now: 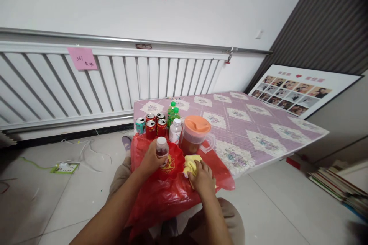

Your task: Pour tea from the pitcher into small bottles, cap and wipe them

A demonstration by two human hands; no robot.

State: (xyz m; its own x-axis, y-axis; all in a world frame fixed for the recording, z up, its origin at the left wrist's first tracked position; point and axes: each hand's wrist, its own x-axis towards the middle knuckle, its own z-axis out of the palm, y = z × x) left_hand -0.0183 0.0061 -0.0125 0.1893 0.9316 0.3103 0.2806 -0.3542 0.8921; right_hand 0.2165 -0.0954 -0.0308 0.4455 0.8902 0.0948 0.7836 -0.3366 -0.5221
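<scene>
"Bare forearms [126, 195] reach over red plastic [163, 197]. Open room?"

"Rightward, on the quilted top [253, 116]; five cans [151, 130] crowd its left edge, near two green bottles [175, 115] and one white bottle [174, 134]."

"Containers?"

"Brownish contents in the pitcher [190, 146]. Left hand [151, 159] grips a white-capped bottle [162, 147] at the red dish [178, 159]; right hand [203, 176] clutches yellow cloth [191, 163] beside it."

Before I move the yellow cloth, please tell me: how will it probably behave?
The yellow cloth would probably be floppy, since it bunches in crumpled folds at the right hand. It is likely light for its size, as it looks like soft fabric. Its uneven shape makes rolling unlikely.
</scene>
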